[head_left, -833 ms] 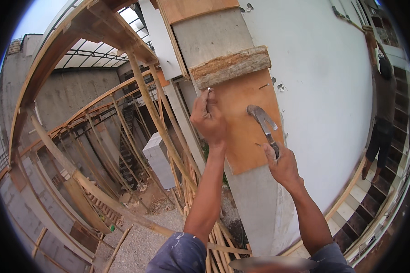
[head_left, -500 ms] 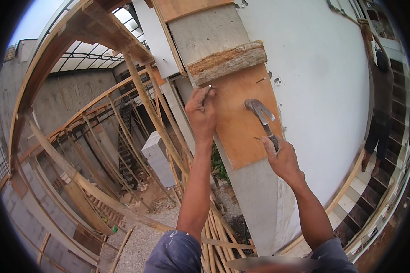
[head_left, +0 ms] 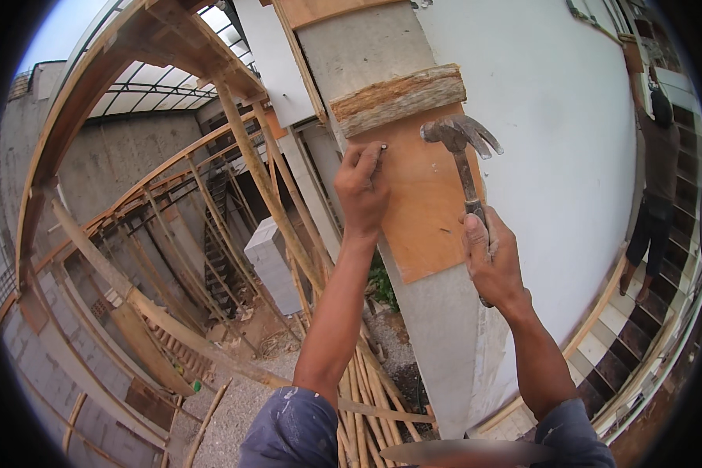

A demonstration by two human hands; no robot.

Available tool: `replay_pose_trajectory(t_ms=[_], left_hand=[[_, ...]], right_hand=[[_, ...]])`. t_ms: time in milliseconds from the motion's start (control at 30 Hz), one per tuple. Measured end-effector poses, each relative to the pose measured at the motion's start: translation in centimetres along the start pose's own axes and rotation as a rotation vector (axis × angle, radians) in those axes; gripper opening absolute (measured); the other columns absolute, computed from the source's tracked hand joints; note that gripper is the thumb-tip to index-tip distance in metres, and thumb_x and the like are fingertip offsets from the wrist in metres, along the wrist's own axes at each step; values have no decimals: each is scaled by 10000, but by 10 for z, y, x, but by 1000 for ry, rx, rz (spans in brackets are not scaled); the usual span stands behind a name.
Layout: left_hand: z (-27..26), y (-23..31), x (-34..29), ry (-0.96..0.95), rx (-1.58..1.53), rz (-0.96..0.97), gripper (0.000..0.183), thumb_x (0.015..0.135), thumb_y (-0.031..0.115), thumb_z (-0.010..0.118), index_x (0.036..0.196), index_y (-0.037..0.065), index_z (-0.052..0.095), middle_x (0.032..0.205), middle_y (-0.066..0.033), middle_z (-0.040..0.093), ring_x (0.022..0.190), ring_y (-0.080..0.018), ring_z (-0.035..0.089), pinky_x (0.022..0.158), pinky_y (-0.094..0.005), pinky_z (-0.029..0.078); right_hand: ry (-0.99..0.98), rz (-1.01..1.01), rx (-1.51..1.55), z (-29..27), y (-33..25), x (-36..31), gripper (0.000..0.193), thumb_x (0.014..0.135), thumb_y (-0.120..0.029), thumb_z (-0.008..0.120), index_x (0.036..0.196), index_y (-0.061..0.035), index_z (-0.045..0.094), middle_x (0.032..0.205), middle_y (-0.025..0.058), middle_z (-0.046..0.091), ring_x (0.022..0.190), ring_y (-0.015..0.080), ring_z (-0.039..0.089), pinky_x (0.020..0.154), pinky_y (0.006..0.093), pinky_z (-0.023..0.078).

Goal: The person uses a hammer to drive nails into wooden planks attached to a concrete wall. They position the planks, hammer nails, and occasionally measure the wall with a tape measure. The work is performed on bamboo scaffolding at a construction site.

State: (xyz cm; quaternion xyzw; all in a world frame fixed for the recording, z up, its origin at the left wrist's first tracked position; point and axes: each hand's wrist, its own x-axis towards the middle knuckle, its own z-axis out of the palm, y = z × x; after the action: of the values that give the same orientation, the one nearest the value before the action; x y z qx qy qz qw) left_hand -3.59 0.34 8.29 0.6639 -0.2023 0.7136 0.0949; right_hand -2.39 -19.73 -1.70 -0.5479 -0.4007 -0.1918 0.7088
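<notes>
My left hand (head_left: 361, 191) pinches a nail (head_left: 384, 147) by its shank against the upper left part of an orange-brown plywood sheet (head_left: 421, 214). The nail's pale head shows past the fingertips. In my right hand (head_left: 494, 261) a claw hammer (head_left: 469, 175) stands nearly upright, gripped by its handle. Its striking face points left toward the nail and is apart from it; the claw points right. A second nail (head_left: 444, 230) sticks out of the lower part of the sheet. Above the sheet, a rough-barked wood strip (head_left: 398, 100) lies across the concrete column (head_left: 366, 48).
A white wall (head_left: 554, 156) adjoins the column on the right. Another person (head_left: 660, 171) stands at the far right beside dark tiled steps. To the left are bamboo props (head_left: 265, 187), a curved timber form (head_left: 62, 132) and stacked pale blocks (head_left: 277, 261). Bamboo poles (head_left: 363, 413) lie below.
The hammer has risen and turned more upright, its head now close to the wood strip. My left hand with the nail has shifted slightly right across the plywood.
</notes>
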Motion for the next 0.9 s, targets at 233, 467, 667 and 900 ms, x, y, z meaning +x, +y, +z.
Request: replay_pose_trajectory(t_ms=[233, 467, 667, 900], left_hand=[[1, -4, -1, 16, -1, 24, 290, 804, -124, 612, 1045, 12, 696, 895, -133, 655, 771, -273, 672, 673, -333, 523], [2, -7, -1, 38, 64, 36, 283, 799, -117, 627, 1035, 23, 698, 899, -129, 659, 748, -288, 671, 645, -356, 525], [3, -7, 0, 30, 59, -14, 273, 798, -118, 634, 1032, 6, 698, 897, -135, 668, 742, -284, 673, 640, -351, 523], [3, -2, 0, 74, 111, 2, 176, 830, -83, 663, 990, -22, 705, 876, -156, 675, 738, -287, 673, 645, -350, 513]], right_hand=[[-128, -170, -275, 10, -31, 18, 339, 1059, -318, 474, 1031, 18, 512, 669, 104, 511, 569, 224, 488, 556, 370, 396], [-36, -338, -60, 13, -34, 17, 379, 1073, -362, 428, 918, -16, 449, 656, 15, 480, 570, 108, 381, 536, 290, 361], [-101, -3, -355, 12, -36, 18, 390, 1029, -357, 542, 950, 23, 506, 575, 142, 471, 495, 291, 437, 499, 402, 380], [-70, -190, -238, 17, -25, 9, 393, 1038, -363, 522, 970, 25, 528, 693, 186, 521, 584, 290, 448, 571, 387, 412]])
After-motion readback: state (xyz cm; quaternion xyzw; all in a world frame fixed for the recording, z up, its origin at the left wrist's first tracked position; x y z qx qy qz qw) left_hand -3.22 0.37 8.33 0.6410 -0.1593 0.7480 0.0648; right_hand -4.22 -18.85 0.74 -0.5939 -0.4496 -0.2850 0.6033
